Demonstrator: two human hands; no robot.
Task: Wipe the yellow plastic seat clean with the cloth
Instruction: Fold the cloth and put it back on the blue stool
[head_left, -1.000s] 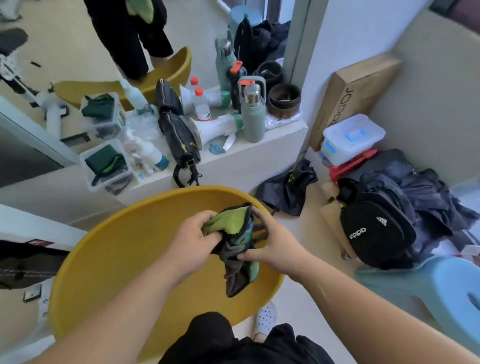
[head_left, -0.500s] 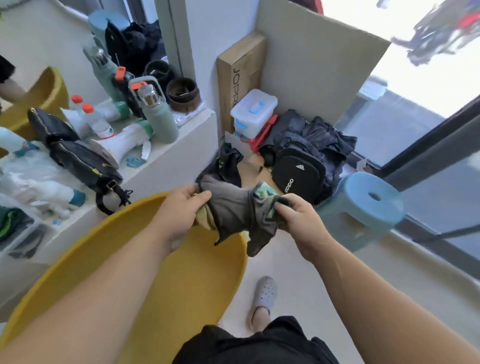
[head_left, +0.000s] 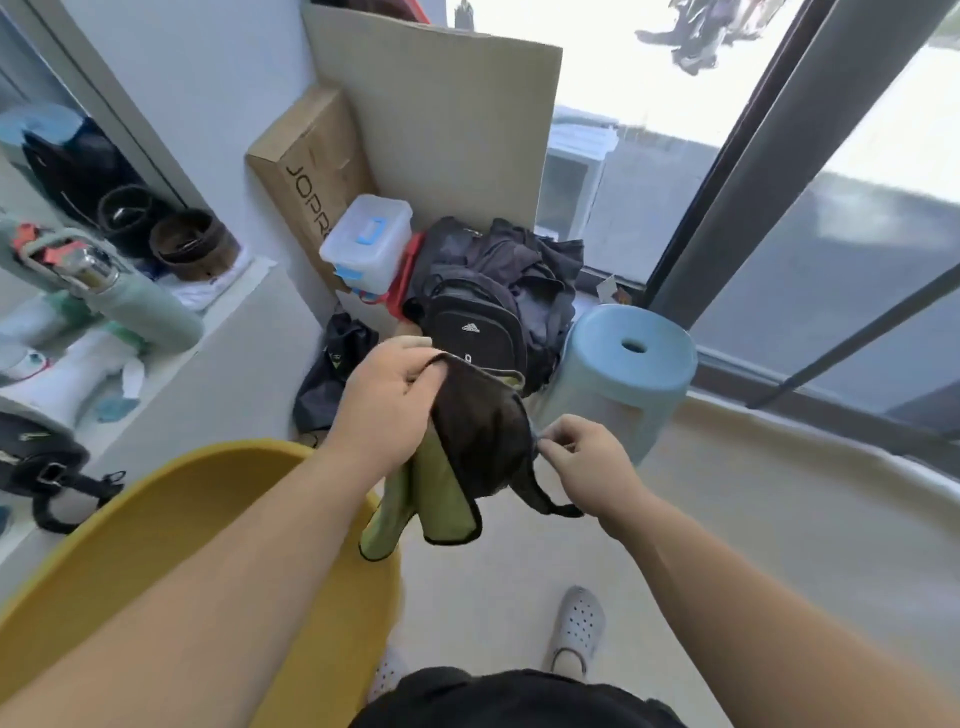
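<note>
The yellow plastic seat (head_left: 171, 519) fills the lower left, curved like a shell, partly under my left forearm. A cloth (head_left: 467, 447), dark on one side and light green on the other, hangs in the air just past the seat's right rim. My left hand (head_left: 387, 405) grips its upper edge. My right hand (head_left: 587, 457) pinches its right edge between thumb and fingers. The cloth does not touch the seat's inner surface.
A light blue plastic stool (head_left: 623, 374) stands right of the cloth. Behind it lie a black backpack (head_left: 472, 327), dark clothes, a clear lidded box (head_left: 369, 239) and a cardboard box (head_left: 311, 171). A white ledge (head_left: 218, 353) at left holds bottles and bags. Glass panes stand at right.
The view has swung to the right, off the seat. Both hands have carried the cloth from above the seat's bowl to beyond its right rim and spread it apart.
</note>
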